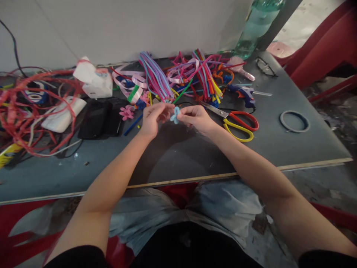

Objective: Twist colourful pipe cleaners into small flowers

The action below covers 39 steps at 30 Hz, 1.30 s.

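Note:
A small light blue pipe-cleaner flower, bent into looped petals, is held up over the near middle of the table. My right hand pinches its right side between thumb and forefinger. From the left, the curled fingers of my left hand close on its other edge; part of their grip is hidden. Just beyond my hands lie a bundle of purple, pink and blue pipe cleaners and a red and yellow bundle. Left of my left hand sits a finished-looking pink pipe-cleaner flower.
Scissors with red and yellow handles lie by my right wrist, a glue gun behind them. Rightward are a grey ring and a bottle. Leftward lie dark phones, a white box and tangled red strapping.

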### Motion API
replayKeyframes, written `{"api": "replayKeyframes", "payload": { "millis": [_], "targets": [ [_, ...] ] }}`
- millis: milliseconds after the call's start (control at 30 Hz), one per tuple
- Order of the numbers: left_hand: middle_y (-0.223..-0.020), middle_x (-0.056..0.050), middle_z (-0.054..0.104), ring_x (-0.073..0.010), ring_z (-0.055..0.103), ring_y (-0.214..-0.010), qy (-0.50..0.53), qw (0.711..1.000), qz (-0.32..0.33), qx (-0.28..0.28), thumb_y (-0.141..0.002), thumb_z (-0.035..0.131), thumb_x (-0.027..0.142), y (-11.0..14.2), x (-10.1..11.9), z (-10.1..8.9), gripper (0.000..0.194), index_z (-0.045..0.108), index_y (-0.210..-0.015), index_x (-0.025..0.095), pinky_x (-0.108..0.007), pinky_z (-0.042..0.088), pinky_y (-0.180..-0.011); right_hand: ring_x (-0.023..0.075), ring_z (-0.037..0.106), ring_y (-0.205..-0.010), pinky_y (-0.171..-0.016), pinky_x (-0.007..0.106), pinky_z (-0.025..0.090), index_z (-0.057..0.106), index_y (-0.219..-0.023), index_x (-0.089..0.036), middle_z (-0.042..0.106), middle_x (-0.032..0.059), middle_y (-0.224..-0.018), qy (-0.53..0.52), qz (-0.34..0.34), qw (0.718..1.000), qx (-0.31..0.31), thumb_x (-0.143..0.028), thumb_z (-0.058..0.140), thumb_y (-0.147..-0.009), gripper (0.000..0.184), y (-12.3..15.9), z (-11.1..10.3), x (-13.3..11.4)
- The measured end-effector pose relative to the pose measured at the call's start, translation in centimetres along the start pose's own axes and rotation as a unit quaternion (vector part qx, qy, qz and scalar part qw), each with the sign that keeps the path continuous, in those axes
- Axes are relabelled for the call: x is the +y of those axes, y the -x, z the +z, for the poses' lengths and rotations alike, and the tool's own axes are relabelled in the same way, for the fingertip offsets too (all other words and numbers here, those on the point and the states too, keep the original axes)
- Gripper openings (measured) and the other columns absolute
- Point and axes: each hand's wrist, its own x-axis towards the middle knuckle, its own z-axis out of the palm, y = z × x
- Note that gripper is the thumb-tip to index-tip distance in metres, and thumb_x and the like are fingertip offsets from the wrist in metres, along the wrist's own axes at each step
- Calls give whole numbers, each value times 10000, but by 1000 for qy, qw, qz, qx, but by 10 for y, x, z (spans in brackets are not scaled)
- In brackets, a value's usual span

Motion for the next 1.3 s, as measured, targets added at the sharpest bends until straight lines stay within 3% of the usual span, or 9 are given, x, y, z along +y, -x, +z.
{"api": "replayKeyframes", "payload": {
  "millis": [133, 233, 400, 667, 833, 967, 1133, 1233, 1300],
  "targets": [
    [-1042, -75, 777, -165, 687, -805, -150, 983, 91, -56, -828, 752, 575, -7, 7, -14, 373, 800, -1026, 263, -267, 527, -634, 30, 387, -456, -401, 191, 250, 694, -785, -114, 545, -59, -545, 7, 63, 981, -183, -538, 892, -681, 479, 0, -14, -7],
    [-1035, -65, 796, -198, 732, -939, -251, 942, 165, -149, -879, 723, 496, -4, 13, -14, 253, 815, -930, 266, -342, 580, -870, 25, 397, -437, -388, 176, 241, 654, -741, -129, 513, -80, -514, 3, 74, 972, -221, -528, 883, -707, 461, -1, -21, -10],
    [-962, -38, 819, -167, 757, -876, -314, 895, 256, -190, -973, 622, 381, 6, 16, -10, 210, 813, -1003, 300, -300, 571, -823, 19, 363, -434, -395, 179, 212, 643, -719, -133, 485, -85, -502, 2, 113, 950, -291, -576, 869, -713, 497, -4, -30, -10],
    [-914, -47, 801, -192, 719, -860, -386, 861, 243, -225, -982, 585, 385, 5, 22, -13, 235, 807, -963, 310, -325, 534, -785, 25, 344, -450, -420, 202, 199, 697, -766, -135, 492, -81, -512, 69, 146, 950, -268, -614, 864, -678, 515, -6, -42, -10],
    [-756, -61, 738, -185, 645, -726, -447, 816, 288, -229, -940, 537, 314, 7, 17, -6, 276, 769, -812, 235, -302, 428, -619, 48, 432, -501, -512, 221, 300, 760, -769, -160, 573, -61, -548, 287, 44, 935, -202, -351, 744, -836, 203, -4, -40, -19],
    [-488, 11, 490, -122, 458, -518, -411, 877, 206, -140, -760, 635, 280, 13, 18, 9, 231, 586, -549, 198, -273, 313, -531, 115, 610, -698, -648, 248, 375, 793, -838, -178, 723, -1, -754, 468, -53, 879, -72, -182, 681, -849, 112, 4, -21, -29],
    [-423, 69, 329, -58, 267, -405, -203, 974, -91, 33, -685, 635, 257, 9, 15, 18, 234, 505, -500, 196, -227, 211, -437, 198, 683, -940, -633, 292, 331, 767, -1121, -168, 752, 95, -1143, 619, -87, 780, 22, -207, 501, -1000, 295, 15, 8, -34],
    [-421, 58, 356, -66, 285, -399, -154, 975, -158, -12, -750, 680, 355, 4, 9, 11, 312, 543, -519, 195, -235, 222, -419, 199, 682, -926, -629, 296, 342, 762, -1119, -172, 748, 99, -1148, 627, -80, 774, 31, -226, 468, -1020, 315, 16, 9, -29],
    [-524, 9, 537, -92, 425, -471, -215, 973, -74, -48, -817, 694, 452, 2, 8, 4, 328, 647, -638, 181, -242, 338, -471, 203, 677, -930, -673, 294, 380, 775, -1072, -174, 757, 93, -1092, 589, -78, 803, 50, -226, 534, -981, 262, 12, 1, -25]
  ]
}}
